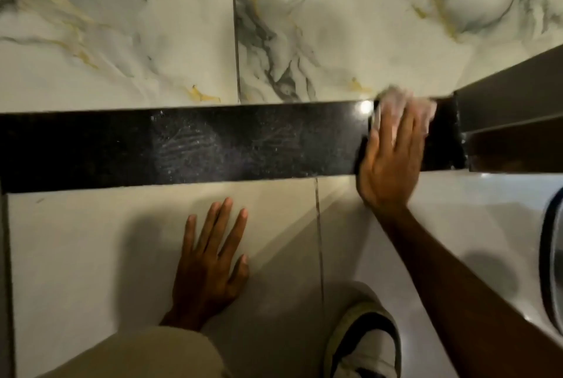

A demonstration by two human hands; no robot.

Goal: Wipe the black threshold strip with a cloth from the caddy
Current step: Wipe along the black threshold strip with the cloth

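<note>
The black threshold strip (213, 146) runs left to right across the floor between marbled tiles and plain pale tiles. My right hand (391, 158) lies flat on its right end, pressing a pale cloth (393, 100) onto the strip; the cloth shows only past the fingertips and is blurred. My left hand (210, 264) rests flat on the pale floor tile below the strip, fingers spread, holding nothing. Faint wipe streaks show on the strip's middle. The caddy is not in view.
A dark door frame (511, 109) meets the strip's right end. A white appliance with a round dark-rimmed door (551, 258) stands at the right. My shoe (365, 344) and a beige trouser knee (146, 356) sit at the bottom.
</note>
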